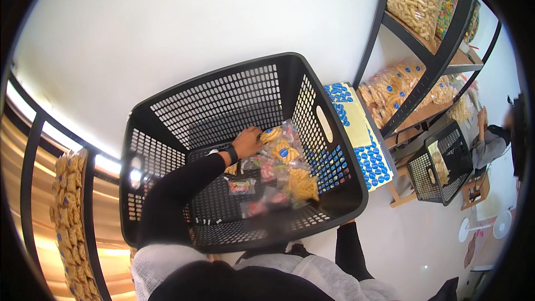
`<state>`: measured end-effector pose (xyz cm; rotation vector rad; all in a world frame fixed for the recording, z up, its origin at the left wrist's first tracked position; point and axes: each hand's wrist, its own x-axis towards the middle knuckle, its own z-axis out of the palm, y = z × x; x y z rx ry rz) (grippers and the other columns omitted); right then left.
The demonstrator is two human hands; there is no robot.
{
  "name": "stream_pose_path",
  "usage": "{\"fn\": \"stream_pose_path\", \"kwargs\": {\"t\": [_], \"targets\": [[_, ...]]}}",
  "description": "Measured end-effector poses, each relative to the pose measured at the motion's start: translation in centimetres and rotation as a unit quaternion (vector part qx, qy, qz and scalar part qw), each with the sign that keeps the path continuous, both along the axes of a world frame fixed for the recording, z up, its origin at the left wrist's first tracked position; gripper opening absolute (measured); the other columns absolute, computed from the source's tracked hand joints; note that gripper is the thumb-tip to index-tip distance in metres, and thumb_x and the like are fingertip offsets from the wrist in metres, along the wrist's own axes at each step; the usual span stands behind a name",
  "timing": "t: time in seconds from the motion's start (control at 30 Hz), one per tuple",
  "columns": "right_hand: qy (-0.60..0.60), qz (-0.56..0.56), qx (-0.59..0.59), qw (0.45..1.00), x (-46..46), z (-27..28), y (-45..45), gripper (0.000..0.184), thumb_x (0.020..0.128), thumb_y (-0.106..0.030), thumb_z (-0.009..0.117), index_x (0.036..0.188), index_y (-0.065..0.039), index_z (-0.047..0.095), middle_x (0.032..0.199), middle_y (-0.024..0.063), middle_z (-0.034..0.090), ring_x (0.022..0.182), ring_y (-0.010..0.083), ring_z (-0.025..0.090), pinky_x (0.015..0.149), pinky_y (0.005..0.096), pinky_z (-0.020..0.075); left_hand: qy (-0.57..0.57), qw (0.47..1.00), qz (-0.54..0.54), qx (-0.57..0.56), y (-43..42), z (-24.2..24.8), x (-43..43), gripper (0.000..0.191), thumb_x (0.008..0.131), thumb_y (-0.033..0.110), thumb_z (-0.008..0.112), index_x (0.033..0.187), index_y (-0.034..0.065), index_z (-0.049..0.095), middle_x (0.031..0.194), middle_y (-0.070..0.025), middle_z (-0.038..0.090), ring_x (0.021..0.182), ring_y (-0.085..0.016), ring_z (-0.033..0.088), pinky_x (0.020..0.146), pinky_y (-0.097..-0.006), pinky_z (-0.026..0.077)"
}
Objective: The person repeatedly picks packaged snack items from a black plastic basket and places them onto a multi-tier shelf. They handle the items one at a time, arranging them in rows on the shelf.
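A large black plastic basket (246, 240) stands before me, its sides perforated. My left hand (249, 144), with a dark band at the wrist, reaches inside and touches a small clear bag of snacks (271, 134) near the back; whether its fingers grip the bag is unclear. Beside it lie a snack bag with a blue round label (286, 151), a bag of pale yellow sticks (301, 184) and several small packets with red and white contents (241, 187). My right hand (347, 222) is at the basket's outer right front edge, mostly hidden below the rim.
Sheets of blue round stickers (372, 163) lie right of the basket. A metal-framed shelf (434, 67) holds large snack bags (393, 88). Farther right, a person (489, 146) sits by another black basket (439, 167). A rack with packed snacks (69, 217) stands left.
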<state>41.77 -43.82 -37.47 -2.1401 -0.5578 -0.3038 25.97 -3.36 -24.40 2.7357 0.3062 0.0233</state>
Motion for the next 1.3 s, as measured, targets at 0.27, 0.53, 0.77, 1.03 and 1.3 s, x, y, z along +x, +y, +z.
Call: {"fn": "stream_pose_path", "kwargs": {"t": [0.27,0.53,0.77,1.03,1.3], "targets": [[-0.041,-0.005,-0.118,0.992,-1.3,4.2,-0.1,0.027,0.087,-0.016,0.062,0.110,-0.003,0.063,0.106,0.0180,0.061,0.101,0.0376,0.056,0.089,0.0477,0.0430,0.015,1.000,-0.003,-0.006,-1.7,-2.5,6.6,0.058,0.079,0.024,0.072,0.131,0.0022,0.057,0.122,-0.0217,0.060,0.114,-0.041,0.059,0.096,-0.0491,0.049],[-0.045,-0.042,-0.091,0.994,-1.6,4.5,0.8,0.031,0.080,-0.008,0.067,0.112,-0.009,0.064,0.111,0.0106,0.061,0.104,0.0325,0.056,0.090,0.0451,0.0439,0.040,0.995,0.078,0.042,0.6,1.1,-0.1,0.066,0.075,0.037,0.077,0.121,-0.0049,0.058,0.112,-0.0239,0.056,0.108,-0.042,0.056,0.093,-0.0480,0.048],[0.118,-0.044,-0.015,0.992,-1.6,4.1,0.5,0.028,0.084,-0.006,0.065,0.112,-0.010,0.064,0.110,0.0110,0.061,0.104,0.0328,0.057,0.090,0.0457,0.0442,0.206,0.946,0.247,0.035,-1.5,-1.5,-8.2,0.084,0.072,0.049,0.084,0.130,0.0007,0.047,0.123,-0.0272,0.050,0.114,-0.047,0.055,0.090,-0.0513,0.052],[0.077,-0.045,-0.057,0.994,-2.2,6.1,0.6,0.029,0.083,-0.004,0.065,0.112,-0.009,0.064,0.108,0.0114,0.060,0.104,0.0326,0.057,0.091,0.0450,0.0446,0.118,0.953,0.278,-0.026,0.7,-2.5,-8.6,0.094,0.061,0.032,0.091,0.137,0.0039,0.044,0.123,-0.0306,0.052,0.113,-0.048,0.056,0.092,-0.0491,0.052],[-0.037,-0.009,-0.062,0.997,-1.7,4.9,0.1,0.027,0.083,-0.003,0.066,0.109,-0.008,0.065,0.106,0.0111,0.059,0.104,0.0317,0.056,0.090,0.0440,0.0453,0.008,0.945,0.029,-0.326,-2.8,3.8,-1.0,0.057,0.076,0.012,0.080,0.127,-0.0018,0.058,0.112,-0.0088,0.064,0.101,-0.021,0.062,0.095,-0.0342,0.050]]}}
